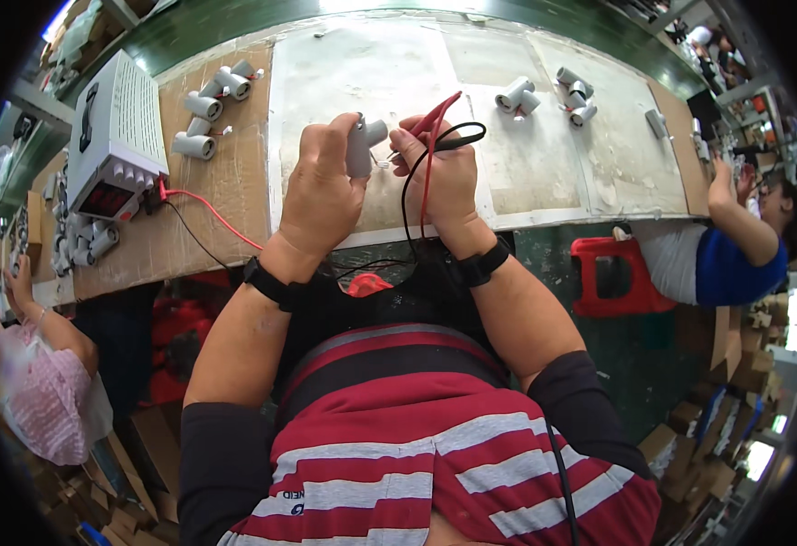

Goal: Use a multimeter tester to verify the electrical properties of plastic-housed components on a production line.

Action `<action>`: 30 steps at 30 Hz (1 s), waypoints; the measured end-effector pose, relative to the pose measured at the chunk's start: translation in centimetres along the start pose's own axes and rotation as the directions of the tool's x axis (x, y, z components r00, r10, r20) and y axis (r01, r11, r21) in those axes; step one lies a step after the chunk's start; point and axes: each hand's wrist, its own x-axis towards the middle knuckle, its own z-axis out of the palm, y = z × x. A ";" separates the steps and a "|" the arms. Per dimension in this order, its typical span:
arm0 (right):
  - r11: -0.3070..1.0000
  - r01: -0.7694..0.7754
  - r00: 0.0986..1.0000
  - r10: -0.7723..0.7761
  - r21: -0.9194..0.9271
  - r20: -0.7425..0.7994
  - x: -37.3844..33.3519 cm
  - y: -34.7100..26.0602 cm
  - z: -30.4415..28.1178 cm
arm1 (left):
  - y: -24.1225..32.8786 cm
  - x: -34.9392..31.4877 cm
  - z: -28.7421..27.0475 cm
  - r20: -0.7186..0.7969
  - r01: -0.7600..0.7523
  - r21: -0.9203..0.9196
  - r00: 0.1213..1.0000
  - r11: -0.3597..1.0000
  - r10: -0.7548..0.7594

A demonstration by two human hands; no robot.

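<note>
My left hand (322, 187) is closed round a grey T-shaped cylindrical part (360, 149) above the table. A small white connector (381, 164) on short leads hangs beside it, facing my other hand. In my right hand (444, 182) are a red test probe (436, 116) and a black test probe (457, 140), gripped together between the fingers. Their tips point toward the white connector; whether they touch it is too small to tell. A red lead (428, 182) and a black lead (406, 196) hang down past my right wrist.
A bench power supply (121, 136) with a red display stands at the left, with a red cable (212, 207) plugged in. Similar grey parts (200, 144) lie beside it and more grey parts (518, 96) lie right. Co-workers sit at both sides; a red stool (599, 273) stands right.
</note>
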 end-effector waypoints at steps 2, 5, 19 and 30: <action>1.000 0.011 1.000 -0.011 -0.014 0.011 0.1 0.1 0.1 | 0.2 -0.2 0.0 -0.015 0.019 -0.005 1.000 1.000 -0.019; 0.999 0.004 1.000 -0.003 -0.036 0.016 0.0 0.3 0.1 | 0.2 -0.2 0.2 -0.017 0.032 -0.019 0.999 0.999 -0.032; 0.972 0.139 0.989 -0.145 -0.192 -0.017 -0.5 0.7 0.5 | -0.1 -0.4 0.7 -0.042 0.100 -0.096 0.994 0.990 -0.104; 0.916 0.199 0.977 -0.211 -0.347 0.001 -0.9 -0.3 0.8 | -0.2 -0.8 0.8 -0.085 0.162 -0.212 0.980 0.964 -0.183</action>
